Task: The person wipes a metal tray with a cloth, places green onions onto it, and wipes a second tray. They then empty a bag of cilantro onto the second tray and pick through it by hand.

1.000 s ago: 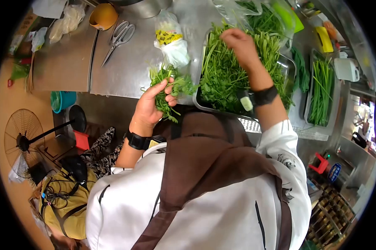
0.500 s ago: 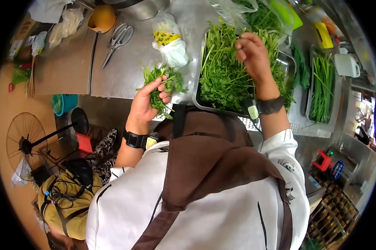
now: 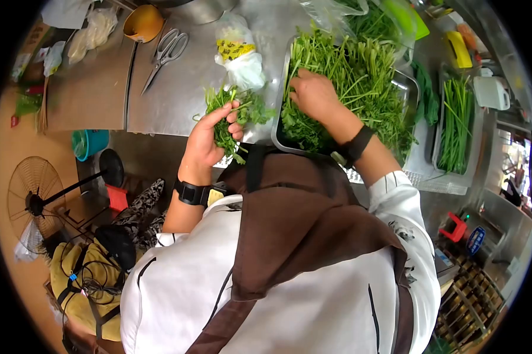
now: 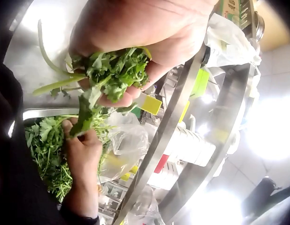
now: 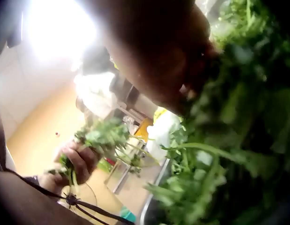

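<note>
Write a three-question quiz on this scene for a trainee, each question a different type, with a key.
1. Choose one. What does the left hand hold?
(a) a ladle
(b) a bunch of leafy greens
(c) a bottle

2. True or false: the scissors lie on the metal counter.

3. Fill in the blank: in the head view, the long thin green stalks lie to the ___ of the leafy heap where the right hand is.

Key: 1 b; 2 true; 3 right.
</note>
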Demonstrator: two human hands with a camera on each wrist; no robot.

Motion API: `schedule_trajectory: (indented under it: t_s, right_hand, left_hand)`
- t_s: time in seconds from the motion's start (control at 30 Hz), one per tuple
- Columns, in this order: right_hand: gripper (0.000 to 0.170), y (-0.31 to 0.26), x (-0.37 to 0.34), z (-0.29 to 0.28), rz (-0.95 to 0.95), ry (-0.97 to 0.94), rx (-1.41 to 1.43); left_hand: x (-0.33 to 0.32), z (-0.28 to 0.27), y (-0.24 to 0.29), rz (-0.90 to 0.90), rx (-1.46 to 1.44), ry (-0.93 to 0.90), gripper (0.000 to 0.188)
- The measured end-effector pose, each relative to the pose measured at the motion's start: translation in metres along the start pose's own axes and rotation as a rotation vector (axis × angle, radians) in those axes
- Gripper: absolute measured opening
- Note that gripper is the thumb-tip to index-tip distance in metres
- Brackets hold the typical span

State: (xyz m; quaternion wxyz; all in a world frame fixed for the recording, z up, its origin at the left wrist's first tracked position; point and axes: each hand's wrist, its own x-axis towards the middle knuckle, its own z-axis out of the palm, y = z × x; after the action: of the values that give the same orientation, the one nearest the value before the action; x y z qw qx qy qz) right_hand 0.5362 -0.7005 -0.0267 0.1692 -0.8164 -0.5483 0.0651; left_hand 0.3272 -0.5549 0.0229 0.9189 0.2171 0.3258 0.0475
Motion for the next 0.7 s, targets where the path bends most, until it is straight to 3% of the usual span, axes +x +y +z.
schedule_trajectory:
  t_s: [0.1,0.17,0.23,0.3,0.33,0.43,0.57,0.7]
  right_hand:
    - [0.014,0.005,0.004,-0.004,0.001,-0.003,-0.063]
    - [0.014,0.013,0.002,-0.027,0.184,0.131,0.301]
    - [0.015,0.038,-0.003,-0.030,0.232,0.308,0.785]
    - [0.015,0.043,-0.009,-0.055,0.411,0.296,0.900]
    - [0.013,0.050,-0.015,-0.056,0.332,0.341,0.453]
    - [0.010,0.033,-0.025,-0.074,0.202,0.476,0.203]
    - [0.006,0.003,-0.033,-0.071,-0.073,0.530,0.127]
    - [0.010,-0.022,-0.047,-0.050,-0.164,0.421,0.284]
  left_hand:
    - [-0.004,0.002,0.003,0.025,0.019,0.007,0.020]
    - [-0.004,0.000,0.004,0.043,0.017,0.048,0.020]
    - [-0.003,-0.001,0.002,0.049,0.029,0.053,0.020]
    - [-0.001,-0.002,0.001,0.032,0.013,0.026,0.020]
    - [-0.001,0.000,0.000,0.018,0.017,0.025,0.020]
    - [0.005,0.013,-0.006,-0.028,0.072,-0.009,0.021]
    - [0.018,0.037,-0.019,-0.146,0.219,-0.056,0.028]
    - [0.032,0.064,-0.037,-0.236,0.319,-0.119,0.025]
